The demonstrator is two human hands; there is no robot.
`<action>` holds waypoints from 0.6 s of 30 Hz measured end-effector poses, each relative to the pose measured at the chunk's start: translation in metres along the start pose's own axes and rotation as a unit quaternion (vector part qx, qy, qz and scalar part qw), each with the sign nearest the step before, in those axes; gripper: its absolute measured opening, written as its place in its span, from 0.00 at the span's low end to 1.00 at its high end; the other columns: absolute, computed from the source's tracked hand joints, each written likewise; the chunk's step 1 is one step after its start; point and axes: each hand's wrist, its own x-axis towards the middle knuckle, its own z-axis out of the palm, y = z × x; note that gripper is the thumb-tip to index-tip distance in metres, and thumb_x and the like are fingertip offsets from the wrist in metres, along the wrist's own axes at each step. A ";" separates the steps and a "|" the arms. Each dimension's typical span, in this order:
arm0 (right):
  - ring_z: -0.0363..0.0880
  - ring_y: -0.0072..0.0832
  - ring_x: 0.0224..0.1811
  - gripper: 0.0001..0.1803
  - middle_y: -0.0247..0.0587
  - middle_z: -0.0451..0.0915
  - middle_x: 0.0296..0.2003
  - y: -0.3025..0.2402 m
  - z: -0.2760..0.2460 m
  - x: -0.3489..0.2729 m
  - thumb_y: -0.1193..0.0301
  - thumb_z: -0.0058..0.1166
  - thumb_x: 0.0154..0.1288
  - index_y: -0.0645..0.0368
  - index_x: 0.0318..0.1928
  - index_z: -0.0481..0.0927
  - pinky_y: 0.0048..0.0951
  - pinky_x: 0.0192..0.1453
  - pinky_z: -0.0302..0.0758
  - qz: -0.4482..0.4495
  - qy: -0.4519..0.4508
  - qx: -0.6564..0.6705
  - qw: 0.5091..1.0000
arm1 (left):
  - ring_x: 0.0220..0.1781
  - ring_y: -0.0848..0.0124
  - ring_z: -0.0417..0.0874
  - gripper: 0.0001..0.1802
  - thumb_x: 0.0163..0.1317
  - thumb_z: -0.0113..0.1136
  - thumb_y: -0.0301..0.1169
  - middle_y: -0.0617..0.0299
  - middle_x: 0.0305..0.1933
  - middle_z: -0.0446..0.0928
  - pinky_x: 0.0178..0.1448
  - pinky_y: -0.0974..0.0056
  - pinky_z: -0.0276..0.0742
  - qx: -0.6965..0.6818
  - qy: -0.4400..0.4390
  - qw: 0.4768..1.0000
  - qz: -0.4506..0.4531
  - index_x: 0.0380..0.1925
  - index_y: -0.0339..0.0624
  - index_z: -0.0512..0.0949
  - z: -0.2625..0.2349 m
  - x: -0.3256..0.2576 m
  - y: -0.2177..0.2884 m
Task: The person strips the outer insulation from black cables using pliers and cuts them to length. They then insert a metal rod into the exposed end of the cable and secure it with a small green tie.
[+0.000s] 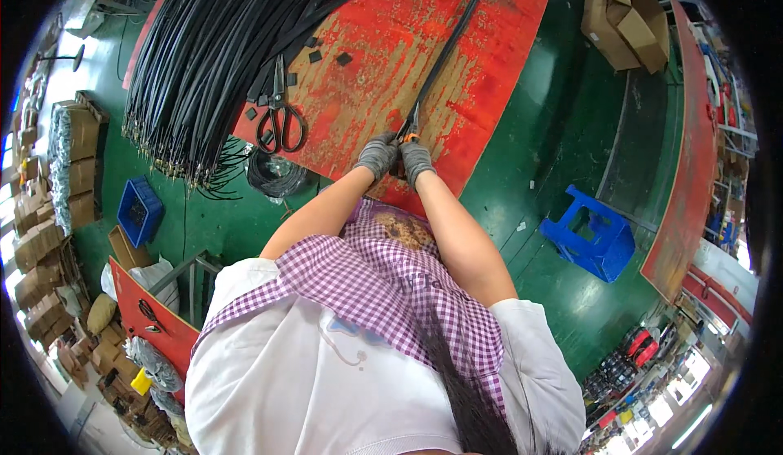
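Both my hands wear grey gloves and meet close together at the near edge of the red worktable (489, 80). A long black cable (457, 35) runs from the far side of the table down to them. My left hand (378, 156) is closed around its near end. In my right hand (416, 160) is an orange-handled tool (411, 138), its narrow metal tip beside the cable. Whether it is pliers or snips, I cannot tell. Black-handled scissors (280, 117) lie to the left, beside several small black pieces (344, 59).
A thick bundle of black cables (220, 47) covers the table's left side and hangs over its edge. Below it is a coil of dark wire (276, 176). On the floor stand a blue crate (140, 210), a blue stool (599, 239) and an open cardboard box (624, 23).
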 end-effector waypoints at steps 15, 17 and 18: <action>0.76 0.35 0.22 0.15 0.48 0.75 0.23 0.008 -0.002 -0.002 0.62 0.40 0.52 0.60 0.27 0.74 0.34 0.22 0.73 -0.036 0.038 -0.134 0.990 | 0.34 0.65 0.75 0.14 0.52 0.49 0.34 0.52 0.34 0.75 0.40 0.65 0.68 0.022 0.032 0.999 -0.005 0.37 0.39 0.72 0.015 0.015 -0.012; 0.76 0.36 0.23 0.16 0.49 0.75 0.24 -0.003 0.000 -0.021 0.62 0.38 0.52 0.62 0.30 0.73 0.35 0.24 0.73 -0.053 0.039 -0.157 0.985 | 0.34 0.62 0.75 0.14 0.51 0.49 0.35 0.51 0.33 0.74 0.40 0.64 0.68 0.056 0.051 0.997 0.023 0.36 0.40 0.73 0.010 0.011 -0.006; 0.76 0.37 0.24 0.17 0.50 0.75 0.25 -0.010 0.002 -0.030 0.63 0.37 0.53 0.63 0.33 0.72 0.35 0.24 0.73 -0.060 0.036 -0.170 0.983 | 0.34 0.61 0.75 0.14 0.51 0.49 0.35 0.50 0.33 0.74 0.40 0.64 0.68 0.072 0.062 0.995 0.034 0.36 0.40 0.73 0.006 0.007 -0.004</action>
